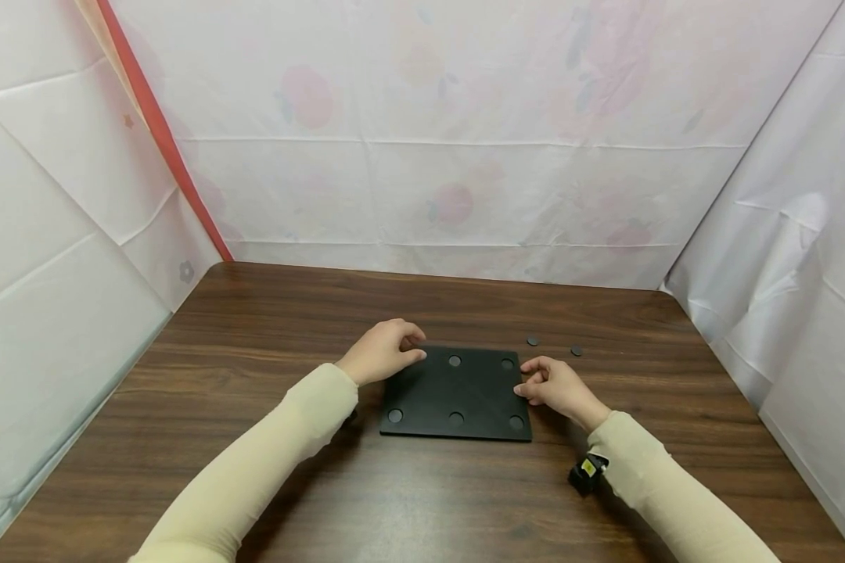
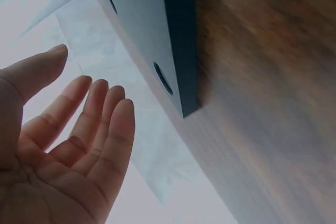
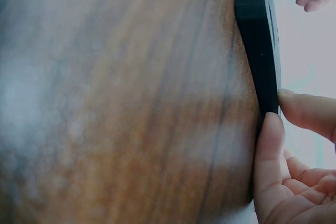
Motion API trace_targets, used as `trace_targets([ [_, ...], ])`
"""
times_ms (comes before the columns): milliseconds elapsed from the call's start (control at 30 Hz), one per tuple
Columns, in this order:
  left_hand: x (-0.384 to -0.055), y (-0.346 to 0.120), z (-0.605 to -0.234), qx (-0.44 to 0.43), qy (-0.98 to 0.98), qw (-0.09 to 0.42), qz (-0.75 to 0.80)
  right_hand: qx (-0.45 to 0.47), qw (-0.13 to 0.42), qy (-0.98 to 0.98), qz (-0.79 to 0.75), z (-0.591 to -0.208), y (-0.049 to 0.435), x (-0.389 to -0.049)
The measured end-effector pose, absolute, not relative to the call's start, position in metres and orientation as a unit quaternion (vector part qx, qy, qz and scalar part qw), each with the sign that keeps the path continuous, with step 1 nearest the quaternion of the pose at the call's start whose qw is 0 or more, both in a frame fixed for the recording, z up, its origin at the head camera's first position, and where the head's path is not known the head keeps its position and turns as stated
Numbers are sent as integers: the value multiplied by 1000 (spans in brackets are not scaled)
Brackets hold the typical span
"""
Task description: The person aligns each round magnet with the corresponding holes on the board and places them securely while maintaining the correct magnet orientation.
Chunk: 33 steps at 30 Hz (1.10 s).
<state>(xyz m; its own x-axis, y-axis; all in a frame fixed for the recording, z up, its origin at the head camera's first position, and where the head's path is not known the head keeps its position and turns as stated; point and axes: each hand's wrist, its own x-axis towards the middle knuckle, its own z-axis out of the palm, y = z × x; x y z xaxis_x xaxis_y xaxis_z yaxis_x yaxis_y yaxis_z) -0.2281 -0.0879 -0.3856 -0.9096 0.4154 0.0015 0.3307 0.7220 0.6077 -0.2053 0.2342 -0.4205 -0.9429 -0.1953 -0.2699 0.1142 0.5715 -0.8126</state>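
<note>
Well, the black board [image 1: 458, 391] lay flat on the brown wooden table [image 1: 394, 500] in front of me, just right of my twelve o'clock. My right hand [image 1: 559, 385] was at the board's three o'clock, with thumb and one finger pinching its edge; from the right wrist, I saw one tip against the upper face and another against the side, while my remaining fingers curled in toward the palm.

My left hand [image 1: 383, 350] hung by the board's ten o'clock corner. Its fingers lay side by side and gently bent, the thumb held away from them, and in the left wrist view I had nothing between them; their tips stood apart from the board.

Round recesses [image 1: 456, 419] showed in the board at twelve, two, four, six and eight o'clock; I could not tell which of them held anything. Two small dark discs [image 1: 532, 341] rested on the wood off the board's two o'clock, near each other but apart. A small black device [image 1: 587, 473] with a yellow patch sat at my right sleeve [image 1: 676, 493], toward the board's four o'clock. Beyond the table, at twelve o'clock, hung a pale cloth [image 1: 422, 195] printed with faint fruit.
</note>
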Motion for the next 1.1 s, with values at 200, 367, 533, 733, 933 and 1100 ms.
trace_targets([
  [200,-221,-104,-387,176,926,69,326,-23,167,870,-464,-420,234,-206],
  [367,-217,-116,-389,155,928,77,331,-23,169,867,-468,-419,234,-206],
  [533,-214,-125,-391,143,930,83,328,-24,169,867,-469,-419,233,-206],
  [733,-212,-132,-394,137,936,85,314,-24,169,866,-470,-420,234,-206],
  [933,-214,-134,-396,134,939,98,301,-22,168,866,-471,-420,234,-206],
  [1100,-215,-134,-396,132,938,111,301,-20,168,866,-471,-421,234,-206],
])
